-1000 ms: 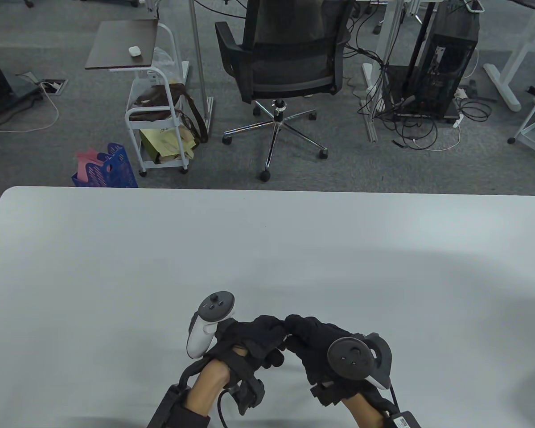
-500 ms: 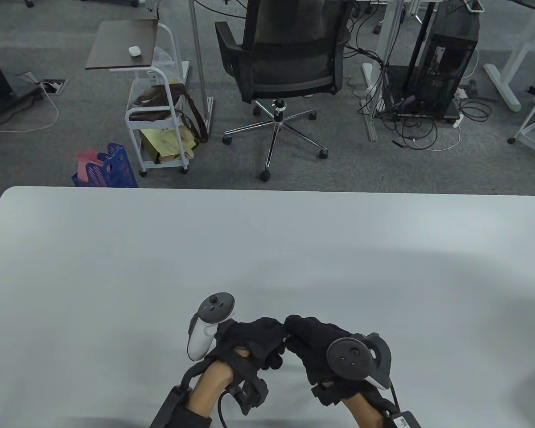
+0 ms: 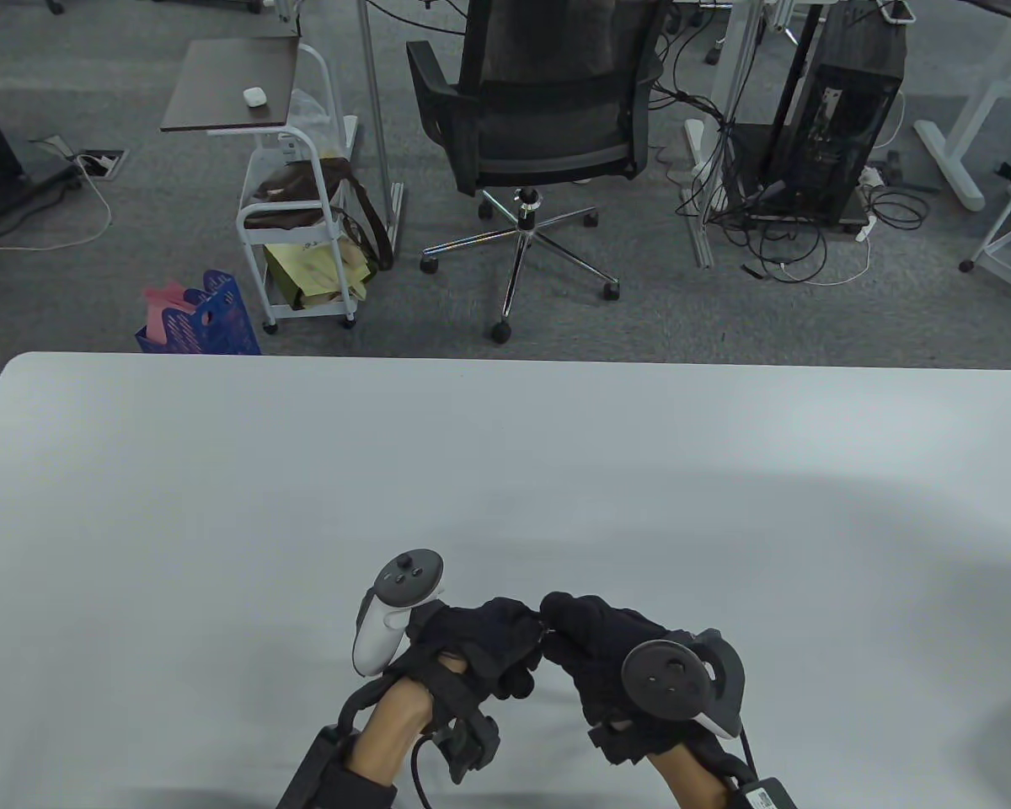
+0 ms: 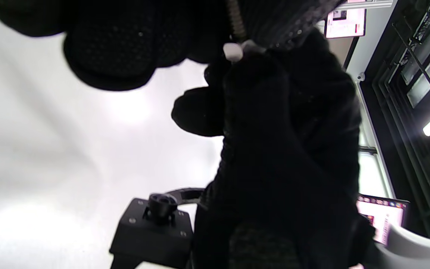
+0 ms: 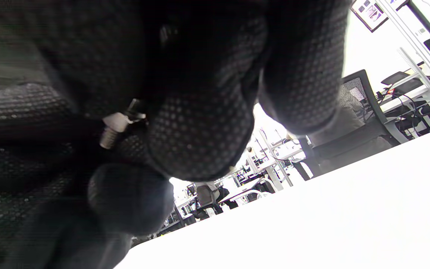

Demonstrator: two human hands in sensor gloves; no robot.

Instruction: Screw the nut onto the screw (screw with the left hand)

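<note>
My left hand (image 3: 480, 640) and right hand (image 3: 598, 645) meet fingertip to fingertip low over the white table (image 3: 505, 472), near its front edge. In the left wrist view a threaded screw (image 4: 236, 20) runs up between my left fingers. A small white nut (image 4: 233, 51) sits on its lower end, against my right fingertips (image 4: 254, 73). In the right wrist view the nut (image 5: 118, 120) and a short threaded tip (image 5: 107, 140) show between dark gloved fingers (image 5: 200, 130). The table view hides both parts behind the gloves.
The table's far edge (image 3: 505, 361) lies well beyond the hands. Behind it on the floor stand an office chair (image 3: 539, 118), a white trolley (image 3: 299, 244) and a blue basket (image 3: 202, 316).
Almost nothing. Both hands stay pressed together in the same spot. The left wrist and fingers shift very slightly, and the right hand edges a little to the right.
</note>
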